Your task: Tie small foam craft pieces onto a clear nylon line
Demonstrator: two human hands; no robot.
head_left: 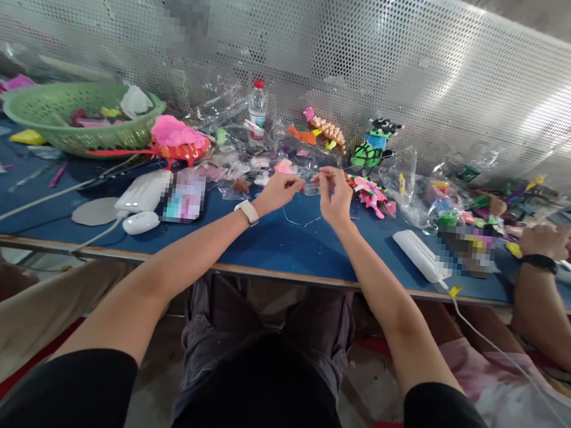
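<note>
Blue worktop [271,256] along a perforated metal panel [293,26], seen from above the wearer's arms. To the left sits one green basket [78,135] with scraps inside. Clear plastic bags [412,186] crowd the space behind and beside the hands, and one red-capped bottle [257,114] stands upright among them.

At least four bright figures show: one red and pink [180,140] beside the basket, one orange and bumpy [328,129], one green and black [366,156] near the panel, and one pink [372,194] just beyond the right hand [335,195]. Two white blocks lie flat, one on the left [144,190] and one on the right [420,255]. A small white case [141,223] and one grey disc [92,211] lie by the left block. At far right, another person's two hands [548,240] work.

One thin thread [297,223] sags between the wearer's hands, mid-worktop. The left hand [282,190] is closed, thumb and forefinger pinching the thread. The right hand's fingers curl inward; whether they grip anything, I cannot tell.
</note>
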